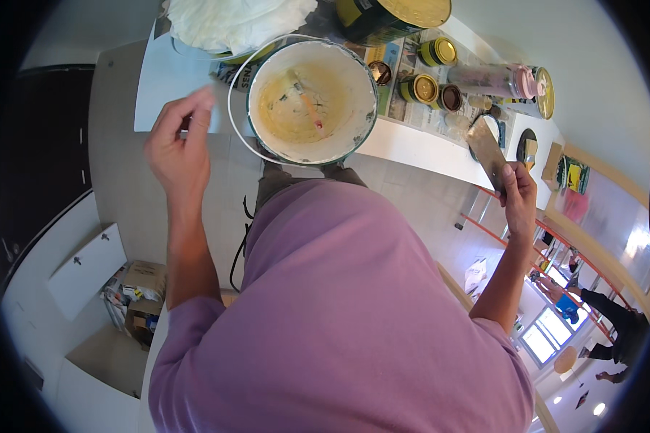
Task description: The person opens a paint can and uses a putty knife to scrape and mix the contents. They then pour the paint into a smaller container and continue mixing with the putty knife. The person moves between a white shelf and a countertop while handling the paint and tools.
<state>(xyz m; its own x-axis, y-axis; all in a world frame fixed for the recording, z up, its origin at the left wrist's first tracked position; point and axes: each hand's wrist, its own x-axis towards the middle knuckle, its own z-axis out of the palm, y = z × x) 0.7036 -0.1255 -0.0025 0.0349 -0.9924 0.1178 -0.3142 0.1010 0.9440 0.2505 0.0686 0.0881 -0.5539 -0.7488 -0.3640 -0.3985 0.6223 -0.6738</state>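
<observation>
My left hand (183, 144) is raised left of a white bucket (361, 108), fingers curled toward the thumb; whether something small is between them is hard to tell. The bucket has its wire handle up, pale yellow residue inside and what looks like a brush (307, 105) lying in it. My right hand (516, 189) grips a flat metal scraper (486, 150), held over a round lid (492, 127) at the counter's right front. A brush (529, 150) rests on a dark oval item beside it.
The counter (419, 148) holds paint tins (437, 52), a pink-lidded bottle (487, 83), newspaper, white cloth (238, 22) and a large can (383, 14). Cardboard boxes (144, 281) sit by an open cabinet at lower left. An orange ladder (473, 227) and another person (607, 325) are at right.
</observation>
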